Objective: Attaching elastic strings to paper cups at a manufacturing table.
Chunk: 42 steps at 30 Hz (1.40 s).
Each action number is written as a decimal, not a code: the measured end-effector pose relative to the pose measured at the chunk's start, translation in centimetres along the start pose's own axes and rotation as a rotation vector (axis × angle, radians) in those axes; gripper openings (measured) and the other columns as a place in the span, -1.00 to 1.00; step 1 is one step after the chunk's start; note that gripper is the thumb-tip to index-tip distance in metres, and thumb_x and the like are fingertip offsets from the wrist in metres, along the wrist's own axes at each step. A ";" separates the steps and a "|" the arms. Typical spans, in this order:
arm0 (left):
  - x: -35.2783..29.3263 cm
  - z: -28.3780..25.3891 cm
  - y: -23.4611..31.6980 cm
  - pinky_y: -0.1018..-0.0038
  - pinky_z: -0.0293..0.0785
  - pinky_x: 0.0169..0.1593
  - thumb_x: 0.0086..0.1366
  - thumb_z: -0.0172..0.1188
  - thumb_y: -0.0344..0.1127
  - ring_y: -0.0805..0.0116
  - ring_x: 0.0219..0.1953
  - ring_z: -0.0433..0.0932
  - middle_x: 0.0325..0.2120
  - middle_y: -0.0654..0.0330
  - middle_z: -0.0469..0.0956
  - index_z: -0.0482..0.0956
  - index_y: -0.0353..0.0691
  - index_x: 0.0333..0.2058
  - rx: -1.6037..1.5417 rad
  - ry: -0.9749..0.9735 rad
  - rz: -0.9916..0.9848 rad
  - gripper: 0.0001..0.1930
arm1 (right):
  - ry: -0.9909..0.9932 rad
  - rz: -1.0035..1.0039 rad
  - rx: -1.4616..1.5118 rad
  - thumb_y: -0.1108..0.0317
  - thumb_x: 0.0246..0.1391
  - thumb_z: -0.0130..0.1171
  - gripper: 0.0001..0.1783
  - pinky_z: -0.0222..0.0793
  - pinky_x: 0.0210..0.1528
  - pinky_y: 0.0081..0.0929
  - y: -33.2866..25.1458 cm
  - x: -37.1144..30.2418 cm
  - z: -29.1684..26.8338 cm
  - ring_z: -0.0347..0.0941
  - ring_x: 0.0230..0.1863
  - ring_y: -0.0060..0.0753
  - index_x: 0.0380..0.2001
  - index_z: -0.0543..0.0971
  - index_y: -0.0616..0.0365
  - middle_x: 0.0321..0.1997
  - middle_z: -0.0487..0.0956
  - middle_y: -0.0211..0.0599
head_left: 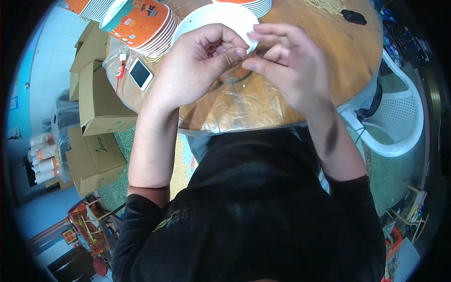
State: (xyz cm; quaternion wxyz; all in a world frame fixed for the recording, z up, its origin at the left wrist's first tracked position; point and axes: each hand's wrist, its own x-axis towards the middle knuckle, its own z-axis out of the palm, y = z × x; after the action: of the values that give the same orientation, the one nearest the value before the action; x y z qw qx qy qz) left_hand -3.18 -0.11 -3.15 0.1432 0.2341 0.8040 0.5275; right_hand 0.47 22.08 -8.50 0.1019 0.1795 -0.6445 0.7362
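Observation:
My left hand (199,63) is raised over the near part of the round table, its thumb and fingertips pinched together. Whatever sits in that pinch is too small to make out. Facing it, my right hand (296,66) is slightly blurred, with thumb and forefinger apart and other fingers curled. A large white bowl (211,19) stands just behind my hands, partly covered by them. Below the fingertips lies a round thing with an orange tint (235,75), mostly hidden.
Stacked orange paper tubs (141,23) stand at the back left. A white phone (140,74) and a red cable (120,70) lie nearby. Thin strands (326,4) and a black item (353,17) are far right. Cardboard boxes (101,101) stand left, a white plastic chair (397,117) right.

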 end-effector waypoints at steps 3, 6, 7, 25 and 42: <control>0.1 -0.1 -0.1 0.56 0.75 -0.05 0.62 0.30 -0.39 0.54 -0.12 0.75 -0.15 0.23 0.76 0.67 -0.33 0.01 0.010 0.009 0.026 -0.86 | -0.042 0.121 0.127 0.55 0.37 0.40 -0.66 0.65 -0.10 -0.62 0.5 0.3 0.7 0.77 -0.09 -0.53 0.15 0.67 0.41 -0.06 0.82 -0.12; 0.2 -0.1 -0.1 0.58 0.73 -0.04 0.63 0.28 -0.40 0.53 -0.08 0.74 -0.13 0.23 0.75 0.66 -0.33 0.03 -0.018 0.011 -0.028 -0.86 | -0.010 0.148 0.097 0.54 0.42 0.36 -0.72 0.68 -0.10 -0.59 1.3 0.1 0.9 0.77 -0.09 -0.51 0.13 0.69 0.40 -0.04 0.82 -0.12; 0.1 -0.1 -0.3 0.58 0.73 -0.04 0.63 0.28 -0.40 0.53 -0.08 0.74 -0.13 0.23 0.75 0.66 -0.33 0.03 -0.019 0.014 -0.030 -0.86 | -0.013 0.149 0.098 0.54 0.42 0.36 -0.72 0.68 -0.10 -0.59 1.4 0.1 1.1 0.77 -0.09 -0.51 0.13 0.69 0.40 -0.04 0.82 -0.12; 0.5 0.0 -0.3 0.57 0.73 -0.03 0.62 0.25 -0.48 0.54 -0.08 0.74 -0.08 0.21 0.73 0.63 -0.36 0.15 -0.023 0.078 -0.011 -0.79 | -0.080 0.208 -0.069 0.55 0.50 0.22 -0.88 0.63 -0.02 -0.53 0.8 0.0 0.8 0.62 -0.18 -0.63 0.02 0.64 0.32 -0.16 0.73 -0.37; 0.2 1.4 -0.5 0.63 0.67 -0.13 0.60 0.33 -0.40 0.60 -0.20 0.71 -0.21 0.28 0.75 0.68 -0.36 0.05 0.006 0.205 0.102 -0.83 | 0.141 -0.200 -0.582 0.54 0.15 0.52 -0.76 0.70 -0.24 -0.45 0.2 0.3 1.5 0.75 -0.34 -0.41 -0.21 0.62 0.14 -0.35 0.72 -0.26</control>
State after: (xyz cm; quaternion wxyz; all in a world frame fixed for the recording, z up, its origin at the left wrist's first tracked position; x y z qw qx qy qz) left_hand -2.81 0.91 -4.16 0.0325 0.2199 0.8031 0.5528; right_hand 0.31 20.54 -8.40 0.2653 0.1537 -0.7987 0.5178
